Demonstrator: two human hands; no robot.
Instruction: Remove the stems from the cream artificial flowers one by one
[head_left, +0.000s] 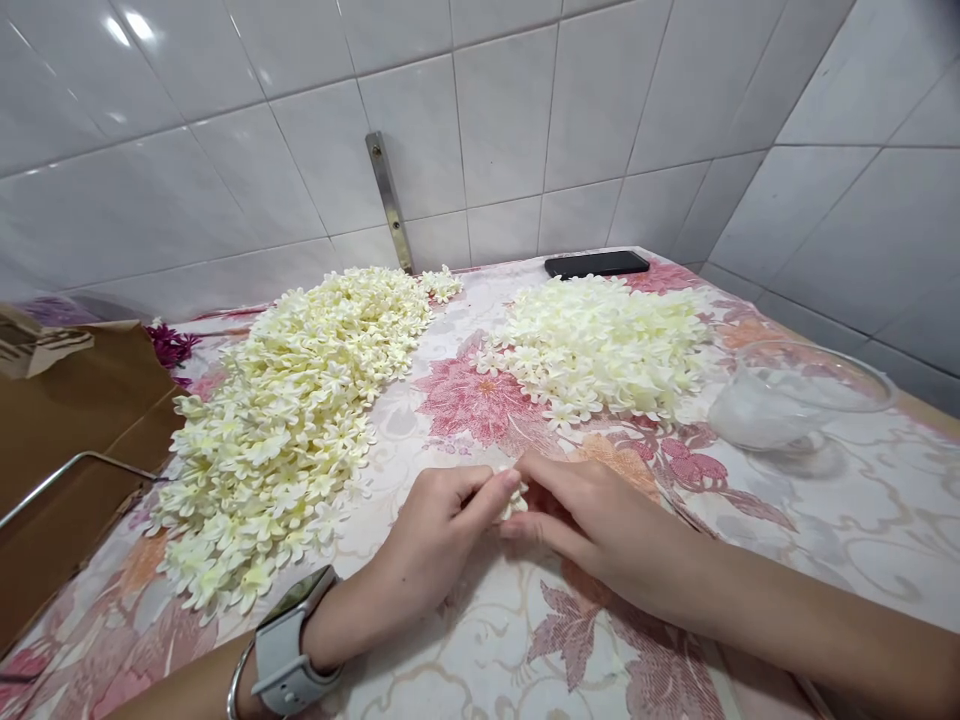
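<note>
The left hand [431,530] and the right hand [600,510] met at the near middle of the table, fingertips closed together on a small white flower piece [514,503]. Only a few petals showed between the thumbs and fingers; how many blossoms it held could not be told, and the fingertips on its far side were hidden. The left wrist bore a grey-strapped watch [292,640] and a bracelet [235,682], its near part cut off by the lower edge; the right forearm ran out at the lower right.

To the left lay a large heap of cream flowers [300,420], to the far right of the hands a paler flower heap [607,350]; the lower blossoms in both were buried. A dark phone [598,263] lay behind the paler heap. At the right stood a clear bowl [885,398] with whitish contents too indistinct to name. At the far left, a cardboard box [82,420] was cut off by the edge, as was a metal rod [82,457] before it; dark magenta petals [171,345] were partly hidden behind the box. The patterned cloth [442,680] lay beneath.
</note>
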